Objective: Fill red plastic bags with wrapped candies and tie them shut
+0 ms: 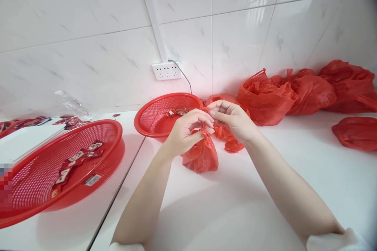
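A small red plastic bag (202,157) hangs with its filled part low, at or just above the white table. Around its gathered neck, the thumb and fingers of my left hand (188,131) are closed. My right hand (231,117) pinches the twisted top of the same bag, its fingertips close to those of my left. What the bag holds does not show clearly through the plastic. Just behind my hands lies more crumpled red plastic (234,145), partly hidden by my right hand.
A red basket (147,119) with a few wrapped packets (176,112) stands behind my left hand. To the left is a larger red basket (113,141) with several packets. Full red bags (265,98) line the wall at right. A clear bottle (72,104) lies at back left.
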A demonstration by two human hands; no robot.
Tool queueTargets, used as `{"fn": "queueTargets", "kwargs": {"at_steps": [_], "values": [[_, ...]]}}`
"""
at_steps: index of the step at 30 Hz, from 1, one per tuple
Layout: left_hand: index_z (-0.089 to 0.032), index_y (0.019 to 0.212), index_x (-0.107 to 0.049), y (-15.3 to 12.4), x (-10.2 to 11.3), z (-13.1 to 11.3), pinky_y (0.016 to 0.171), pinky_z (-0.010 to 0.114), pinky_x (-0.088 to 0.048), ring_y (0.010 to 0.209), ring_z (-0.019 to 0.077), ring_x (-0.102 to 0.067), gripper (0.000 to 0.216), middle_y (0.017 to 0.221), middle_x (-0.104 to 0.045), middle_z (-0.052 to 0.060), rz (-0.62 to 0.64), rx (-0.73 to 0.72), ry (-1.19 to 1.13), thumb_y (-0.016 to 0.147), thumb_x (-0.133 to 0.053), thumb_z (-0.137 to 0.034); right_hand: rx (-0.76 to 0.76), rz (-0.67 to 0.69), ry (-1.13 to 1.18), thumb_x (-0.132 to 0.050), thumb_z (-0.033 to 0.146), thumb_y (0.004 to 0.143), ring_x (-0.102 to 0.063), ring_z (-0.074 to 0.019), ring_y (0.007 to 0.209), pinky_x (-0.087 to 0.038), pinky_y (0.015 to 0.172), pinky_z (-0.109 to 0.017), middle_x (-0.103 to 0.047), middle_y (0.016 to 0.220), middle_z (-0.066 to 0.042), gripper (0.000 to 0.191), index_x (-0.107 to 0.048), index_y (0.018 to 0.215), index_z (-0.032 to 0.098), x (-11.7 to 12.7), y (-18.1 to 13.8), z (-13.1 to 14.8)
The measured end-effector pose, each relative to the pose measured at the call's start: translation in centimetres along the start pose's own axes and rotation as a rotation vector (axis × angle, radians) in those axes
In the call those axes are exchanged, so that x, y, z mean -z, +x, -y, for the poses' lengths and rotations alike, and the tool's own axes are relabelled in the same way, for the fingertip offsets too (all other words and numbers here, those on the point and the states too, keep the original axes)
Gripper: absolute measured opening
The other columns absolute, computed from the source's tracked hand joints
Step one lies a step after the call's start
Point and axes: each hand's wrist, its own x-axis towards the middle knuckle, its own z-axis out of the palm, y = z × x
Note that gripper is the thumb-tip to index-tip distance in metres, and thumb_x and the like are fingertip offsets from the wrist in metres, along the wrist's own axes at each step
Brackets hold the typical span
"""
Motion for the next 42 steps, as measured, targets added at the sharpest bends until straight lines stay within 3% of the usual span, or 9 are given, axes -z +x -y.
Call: {"fn": "queueTargets", "kwargs": {"at_steps": [8,10,13,16,20,24,29,34,42], "values": [[-0.020,0.087,-0.057,-0.2,-0.4,-0.6,0.072,0.030,-0.052,0.087,0.0178,-0.059,0.009,0.091,-0.053,0.004,0.078,0.010,-0.073,0.083,-0.065,-0.021,-0.156,0.099,0.224,-0.074,0.026,0.072,-0.044,-0.0065,0.052,-0.036,0.051,-0.022,-0.059,0.072,0.005,0.035,-0.057,0.102,0.020,-0.4,0.0,0.2],[-0.021,0.092,-0.057,-0.2,-0.5,-0.4,0.072,0.031,-0.052,0.083,0.0158,-0.059,0.008,0.096,-0.052,0.005,-0.041,-0.029,-0.038,0.085,-0.060,-0.019,-0.215,0.102,0.356,-0.068,0.021,0.070,-0.030,-0.0045,0.044,-0.029,0.045,-0.022,-0.055,0.067,0.007,0.027,-0.057,0.094,0.020,-0.3,0.0,0.4],[-0.024,0.101,-0.056,-0.2,0.4,-0.2,0.071,0.030,-0.053,0.082,0.0140,-0.060,0.023,0.104,-0.050,0.004,-0.378,-0.118,0.203,0.084,-0.052,-0.010,-0.230,0.099,0.453,-0.058,0.023,0.070,-0.017,-0.0053,0.040,-0.020,0.041,-0.023,-0.045,0.059,0.008,0.018,-0.055,0.087,0.021,0.1,-0.1,1.1],[-0.026,0.105,-0.059,-0.5,2.4,-0.5,0.071,0.030,-0.054,0.094,0.0180,-0.058,0.038,0.110,-0.049,0.004,-0.463,-0.171,0.501,0.074,-0.054,-0.004,-0.151,0.045,0.273,-0.054,0.038,0.081,-0.020,-0.0069,0.038,-0.016,0.040,-0.024,-0.044,0.055,0.007,0.020,-0.056,0.093,0.022,1.0,-0.2,2.1],[-0.030,0.123,-0.053,-1.3,5.2,-1.5,0.076,0.035,-0.054,0.108,0.0241,-0.055,0.062,0.138,-0.038,0.005,-0.405,-0.118,0.611,0.067,-0.061,-0.007,-0.005,-0.129,-0.150,-0.057,0.054,0.085,-0.032,-0.0075,0.037,-0.017,0.038,-0.023,-0.056,0.053,0.004,0.036,-0.058,0.103,0.023,3.2,-0.6,3.4],[-0.038,0.134,-0.046,-2.2,7.8,-1.2,0.078,0.041,-0.052,0.112,0.0302,-0.054,0.072,0.156,-0.016,-0.002,-0.347,-0.042,0.508,0.070,-0.068,-0.014,0.022,-0.325,-0.450,-0.055,0.056,0.087,-0.045,-0.0094,0.039,-0.032,0.042,-0.024,-0.055,0.047,0.002,0.041,-0.066,0.106,0.021,6.8,-1.5,4.6],[-0.033,0.132,-0.050,-2.7,9.7,0.3,0.084,0.040,-0.052,0.117,0.0309,-0.053,0.063,0.157,-0.020,0.001,-0.279,0.146,0.488,0.073,-0.063,-0.015,0.029,-0.500,-0.603,-0.058,0.052,0.087,-0.050,-0.0095,0.043,-0.039,0.051,-0.028,-0.050,0.045,0.002,0.040,-0.073,0.101,0.018,9.9,-1.8,5.1],[-0.027,0.132,-0.051,-2.1,8.4,-0.3,0.094,0.043,-0.050,0.118,0.0265,-0.055,0.060,0.144,-0.044,0.006,-0.131,0.313,0.551,0.074,-0.053,-0.013,0.042,-0.527,-0.648,-0.063,0.047,0.084,-0.048,-0.0081,0.048,-0.039,0.051,-0.026,-0.049,0.053,0.002,0.032,-0.073,0.099,0.019,9.9,-2.5,5.8],[-0.031,0.131,-0.050,-0.7,2.9,-2.3,0.086,0.032,-0.054,0.111,0.0225,-0.061,0.050,0.129,-0.060,0.003,0.343,0.418,0.395,0.083,-0.061,-0.039,0.174,-1.050,-0.818,-0.060,0.034,0.082,-0.037,-0.0077,0.044,-0.031,0.043,-0.025,-0.047,0.055,0.001,0.020,-0.077,0.088,0.025,12.2,-7.4,9.0]]}}
